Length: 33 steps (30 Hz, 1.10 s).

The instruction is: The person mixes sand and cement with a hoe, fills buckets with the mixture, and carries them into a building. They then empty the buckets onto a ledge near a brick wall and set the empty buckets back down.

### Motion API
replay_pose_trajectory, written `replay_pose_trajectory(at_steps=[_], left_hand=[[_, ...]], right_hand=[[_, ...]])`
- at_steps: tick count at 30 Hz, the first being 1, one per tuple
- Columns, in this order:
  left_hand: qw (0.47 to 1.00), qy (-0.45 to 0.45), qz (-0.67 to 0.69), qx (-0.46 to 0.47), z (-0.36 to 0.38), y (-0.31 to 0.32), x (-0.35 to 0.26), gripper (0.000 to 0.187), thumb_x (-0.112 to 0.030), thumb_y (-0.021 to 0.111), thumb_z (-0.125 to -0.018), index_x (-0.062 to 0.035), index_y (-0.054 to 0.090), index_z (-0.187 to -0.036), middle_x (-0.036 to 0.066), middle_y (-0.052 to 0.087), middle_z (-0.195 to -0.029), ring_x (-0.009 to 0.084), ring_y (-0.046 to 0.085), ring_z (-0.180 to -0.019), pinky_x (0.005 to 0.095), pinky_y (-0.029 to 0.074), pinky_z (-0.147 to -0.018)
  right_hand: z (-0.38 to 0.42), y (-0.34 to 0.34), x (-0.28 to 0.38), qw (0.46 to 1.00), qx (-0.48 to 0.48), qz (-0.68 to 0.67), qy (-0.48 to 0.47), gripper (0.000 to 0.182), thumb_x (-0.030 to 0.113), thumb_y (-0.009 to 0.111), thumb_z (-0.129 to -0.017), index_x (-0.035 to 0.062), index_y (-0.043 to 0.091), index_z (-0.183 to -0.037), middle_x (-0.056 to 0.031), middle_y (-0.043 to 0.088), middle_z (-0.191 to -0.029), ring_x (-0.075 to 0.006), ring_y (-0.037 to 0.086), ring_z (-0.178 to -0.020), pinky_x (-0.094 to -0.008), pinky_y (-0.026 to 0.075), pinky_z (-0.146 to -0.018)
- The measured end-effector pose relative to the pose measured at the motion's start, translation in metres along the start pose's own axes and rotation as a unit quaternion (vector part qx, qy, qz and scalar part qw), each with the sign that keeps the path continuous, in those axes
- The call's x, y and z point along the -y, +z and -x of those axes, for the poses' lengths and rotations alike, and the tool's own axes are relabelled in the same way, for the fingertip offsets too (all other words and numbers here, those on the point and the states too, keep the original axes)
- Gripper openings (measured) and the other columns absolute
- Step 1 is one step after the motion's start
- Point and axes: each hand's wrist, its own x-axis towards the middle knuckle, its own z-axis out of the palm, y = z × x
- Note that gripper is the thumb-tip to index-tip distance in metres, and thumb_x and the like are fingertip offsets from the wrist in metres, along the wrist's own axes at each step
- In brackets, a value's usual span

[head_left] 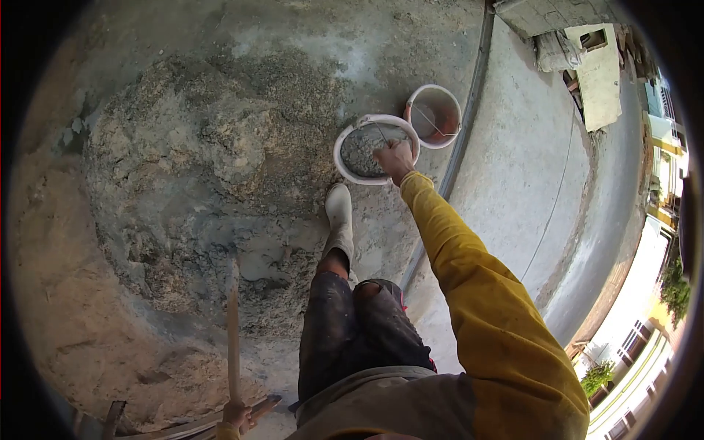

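Note:
My right hand [396, 160], at the end of a yellow sleeve, is closed on the thin wire handle of a bucket [341, 163] filled with grey concrete mix [363, 150]. Low on the left, my left hand [236, 416] grips a long wooden tool handle [233, 345]. That handle's far end reaches into the wet mix, where the tool's head cannot be made out. Touching the full bucket is a second bucket [434, 117], reddish inside, with its wire handle lying across the rim.
A wide heap of wet concrete mix [213, 147] spreads over the ground to the left. My white boot [338, 209] stands between heap and bucket. A narrow groove [469, 110] runs along the pale concrete slab [513, 169] on the right. Wooden boards [183, 429] lie at the bottom left.

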Motion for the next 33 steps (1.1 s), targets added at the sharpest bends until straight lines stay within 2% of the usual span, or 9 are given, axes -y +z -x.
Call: replay_pose_trajectory(at_steps=[11, 13, 16, 17, 18, 20, 25, 27, 33], left_hand=[[0.992, -0.042, 0.044, -0.115, 0.012, 0.026, -0.011, 0.021, 0.002, 0.065, -0.075, -0.0014, 0.047, -0.085, 0.009, 0.054, -0.063, 0.0212, 0.056, -0.050, 0.0376, 0.051, -0.045], [0.986, -0.115, -0.012, -0.122, 0.013, 0.029, -0.012, 0.044, -0.002, 0.063, -0.075, 0.0008, 0.046, -0.116, 0.012, 0.055, -0.073, 0.0242, 0.060, -0.055, 0.0353, 0.050, -0.047], [0.984, -0.087, 0.020, -0.152, 0.015, 0.034, -0.009, 0.023, 0.003, 0.063, -0.076, -0.0025, 0.046, -0.090, 0.009, 0.054, -0.065, 0.0220, 0.056, -0.050, 0.0370, 0.050, -0.046], [0.982, -0.120, 0.000, -0.146, 0.015, 0.033, -0.013, 0.023, 0.003, 0.062, -0.076, -0.0038, 0.045, -0.090, 0.009, 0.054, -0.066, 0.0220, 0.055, -0.049, 0.0362, 0.050, -0.047], [0.977, -0.155, 0.007, -0.148, 0.030, 0.044, -0.039, 0.023, 0.001, 0.063, -0.076, -0.0041, 0.044, -0.088, 0.009, 0.054, -0.069, 0.0219, 0.055, -0.053, 0.0370, 0.050, -0.050], [0.988, -0.102, 0.002, -0.119, -0.010, 0.014, 0.036, 0.024, -0.001, 0.064, -0.076, -0.0032, 0.046, -0.091, 0.009, 0.054, -0.072, 0.0222, 0.056, -0.058, 0.0379, 0.051, -0.052], [0.986, -0.112, 0.065, -0.107, 0.028, 0.037, -0.022, 0.037, 0.001, 0.061, -0.076, -0.0052, 0.047, -0.109, 0.009, 0.051, -0.068, 0.0224, 0.054, -0.050, 0.0342, 0.047, -0.046], [0.991, -0.062, 0.105, -0.052, 0.037, 0.034, -0.019, 0.038, -0.002, 0.062, -0.076, -0.0070, 0.046, -0.110, 0.008, 0.053, -0.072, 0.0220, 0.056, -0.054, 0.0361, 0.047, -0.046], [0.972, 0.017, 0.231, 0.049, 0.041, 0.028, -0.004, 0.035, -0.010, 0.068, -0.076, -0.0113, 0.049, -0.105, 0.003, 0.055, -0.070, 0.0169, 0.056, -0.054, 0.0327, 0.047, -0.044]], right_hand=[[-0.211, 0.025, 0.056, 0.989, 0.005, 0.082, -0.127, 0.030, 0.019, 0.059, -0.073, -0.0016, 0.063, -0.095, -0.0229, 0.065, -0.087, -0.0392, 0.062, -0.088, -0.0420, 0.049, -0.079], [-0.218, 0.021, 0.068, 0.986, 0.035, 0.062, -0.151, 0.042, 0.023, 0.060, -0.074, 0.0018, 0.059, -0.111, -0.0224, 0.061, -0.110, -0.0371, 0.058, -0.104, -0.0420, 0.044, -0.090], [-0.211, -0.002, 0.044, 0.914, -0.096, 0.233, -0.319, 0.063, 0.031, 0.064, -0.075, 0.0053, 0.046, -0.130, -0.0188, 0.045, -0.134, -0.0299, 0.044, -0.125, -0.0451, 0.035, -0.101], [-0.210, -0.021, 0.025, 0.943, -0.073, 0.222, -0.239, 0.074, 0.038, 0.062, -0.076, 0.0094, 0.037, -0.139, -0.0164, 0.032, -0.145, -0.0311, 0.033, -0.133, -0.0487, 0.025, -0.107], [-0.198, -0.050, -0.014, 0.953, -0.106, 0.284, -0.015, 0.072, 0.042, 0.061, -0.077, 0.0097, 0.039, -0.138, -0.0158, 0.034, -0.143, -0.0342, 0.035, -0.131, -0.0472, 0.026, -0.107], [-0.199, -0.069, -0.098, 0.915, -0.019, 0.391, 0.094, 0.066, 0.050, 0.060, -0.077, 0.0116, 0.050, -0.130, -0.0173, 0.045, -0.135, -0.0332, 0.044, -0.124, -0.0471, 0.028, -0.106], [-0.135, -0.067, -0.132, 0.945, 0.039, 0.324, 0.034, 0.045, 0.050, 0.057, -0.076, 0.0118, 0.069, -0.097, -0.0155, 0.066, -0.100, -0.0309, 0.060, -0.103, -0.0503, 0.031, -0.102], [-0.124, -0.065, -0.149, 0.978, 0.010, 0.203, -0.050, 0.035, 0.041, 0.057, -0.081, 0.0083, 0.068, -0.087, -0.0153, 0.067, -0.085, -0.0316, 0.064, -0.087, -0.0410, 0.045, -0.086], [-0.043, -0.058, -0.158, 0.991, -0.011, 0.043, -0.123, 0.019, 0.020, 0.056, -0.085, 0.0034, 0.065, -0.089, -0.0086, 0.065, -0.077, -0.0198, 0.060, -0.070, -0.0313, 0.047, -0.065]])
